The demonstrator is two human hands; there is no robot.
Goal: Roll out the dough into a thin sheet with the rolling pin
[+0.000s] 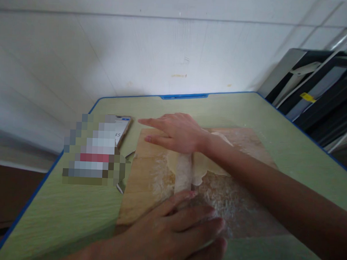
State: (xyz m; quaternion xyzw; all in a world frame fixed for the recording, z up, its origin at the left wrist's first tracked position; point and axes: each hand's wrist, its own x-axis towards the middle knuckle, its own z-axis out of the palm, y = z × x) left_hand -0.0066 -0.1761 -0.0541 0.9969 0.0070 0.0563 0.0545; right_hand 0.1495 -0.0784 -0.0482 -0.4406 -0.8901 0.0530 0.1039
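Note:
A pale rolling pin (183,172) lies across a thin sheet of dough (199,168) on a floured wooden board (137,174). At the pin's far end, my right hand (181,134) rests palm down with fingers stretched to the left. My left hand (171,233) is at the near end, fingers spread and extended over the pin and the board. Neither hand wraps its fingers around the pin. The hands and my right forearm hide both pin ends and part of the dough. Dry flour is scattered over the board's middle and right.
The board sits on a light green table with a blue edge (185,96). Left of the board stands a phone (123,124), partly blurred out, with a stand (120,187) by it. A white wall (153,56) rises behind; dark folded items (321,90) lean at right.

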